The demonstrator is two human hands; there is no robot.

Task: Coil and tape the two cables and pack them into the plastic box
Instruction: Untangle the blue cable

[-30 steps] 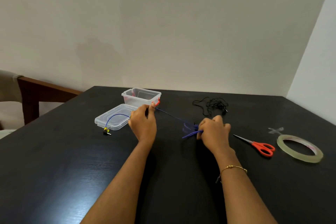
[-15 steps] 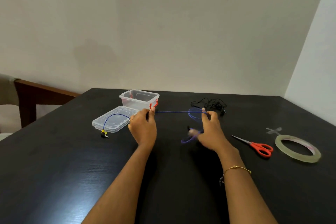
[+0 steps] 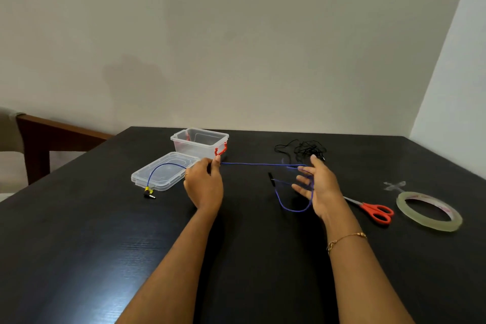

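Blue cable (image 3: 259, 164) with yellow-black plug; black cable (image 3: 302, 149); red-handled scissors (image 3: 374, 211); clear box (image 3: 200, 142), red latches; black table (image 3: 79, 244).

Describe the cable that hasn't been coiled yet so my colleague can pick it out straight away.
Start at the dark table and look toward its far edge, right of the clear plastic box. The black cable lies there in a loose tangle, just beyond the right hand. Unlike the blue cable stretched between both hands, it is black, untouched and bunched.
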